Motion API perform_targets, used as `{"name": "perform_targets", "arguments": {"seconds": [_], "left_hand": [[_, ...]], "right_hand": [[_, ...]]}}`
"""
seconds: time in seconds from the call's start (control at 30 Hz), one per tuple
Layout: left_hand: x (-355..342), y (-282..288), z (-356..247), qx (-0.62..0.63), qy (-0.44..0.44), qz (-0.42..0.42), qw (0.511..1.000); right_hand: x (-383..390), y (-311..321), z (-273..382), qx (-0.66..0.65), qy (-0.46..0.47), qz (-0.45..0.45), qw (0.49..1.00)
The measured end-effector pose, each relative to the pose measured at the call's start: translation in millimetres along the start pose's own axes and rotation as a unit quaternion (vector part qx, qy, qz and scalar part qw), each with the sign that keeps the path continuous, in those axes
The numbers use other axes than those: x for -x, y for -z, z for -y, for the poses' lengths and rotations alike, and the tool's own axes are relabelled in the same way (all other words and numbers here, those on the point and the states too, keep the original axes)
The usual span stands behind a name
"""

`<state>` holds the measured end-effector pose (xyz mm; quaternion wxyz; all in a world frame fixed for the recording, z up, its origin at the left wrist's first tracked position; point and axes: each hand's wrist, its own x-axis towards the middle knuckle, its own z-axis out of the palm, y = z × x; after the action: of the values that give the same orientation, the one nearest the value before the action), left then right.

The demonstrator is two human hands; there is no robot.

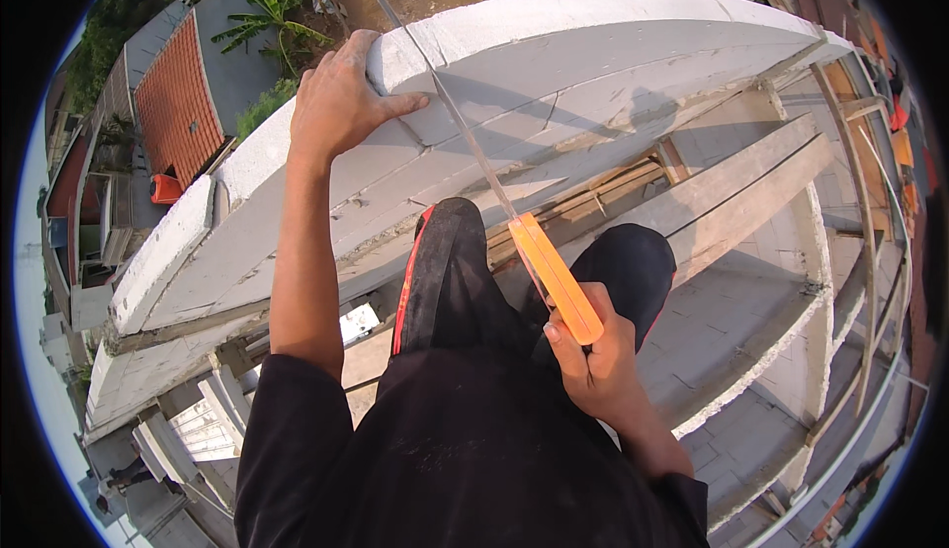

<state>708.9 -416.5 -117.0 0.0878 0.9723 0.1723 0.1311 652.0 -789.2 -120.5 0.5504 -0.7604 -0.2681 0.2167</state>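
A handsaw (557, 276) with an orange handle is in my right hand (596, 362), the fingers closed round the grip. Its long thin blade slants up and away to the left, lying across the top edge of a white lightweight block (403, 62) in the wall. Just left of the blade, my left hand (341, 103) grips that block, fingers over the top and thumb against the near face. A gap shows in the wall's top course left of this hand. How deep the blade sits in the block, I cannot tell.
The white block wall (613, 44) curves across in front of me. Wooden planks (741, 192) lie beyond my knees at the right, above a lower block-walled space. Far below on the left are a red tiled roof (176, 103) and a banana plant (272, 14).
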Motion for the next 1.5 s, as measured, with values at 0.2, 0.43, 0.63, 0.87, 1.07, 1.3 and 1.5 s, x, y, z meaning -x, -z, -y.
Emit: {"name": "perform_targets", "arguments": {"seconds": [0.2, 0.43, 0.63, 0.87, 1.07, 1.3, 1.5], "left_hand": [[-2, -4, 2, 0.0, -0.003, -0.011, 1.0], [-2, -1, 3, 0.005, 0.002, 0.003, 1.0], [0, 3, -2, 0.0, -0.001, 0.003, 1.0], [-6, 4, -6, -0.005, 0.011, 0.007, 1.0], [-1, 7, -5, 0.004, 0.011, 0.018, 1.0], [-4, 12, -6, 0.024, -0.001, 0.036, 0.999], [-36, 26, 5, 0.092, 0.03, 0.163, 0.982]], "right_hand": [[-4, 4, 2, 0.008, 0.032, 0.01, 0.999], [-23, -8, -2, -0.009, 0.017, -0.001, 1.0], [19, 6, 4, -0.015, -0.013, -0.002, 1.0], [-50, -7, 8, -0.009, 0.059, -0.017, 0.998], [30, 27, 25, -0.11, 0.112, -0.095, 0.983], [-33, 37, 34, -0.17, 0.232, -0.202, 0.936], [-76, 18, 5, -0.201, 0.26, -0.145, 0.933]]}}
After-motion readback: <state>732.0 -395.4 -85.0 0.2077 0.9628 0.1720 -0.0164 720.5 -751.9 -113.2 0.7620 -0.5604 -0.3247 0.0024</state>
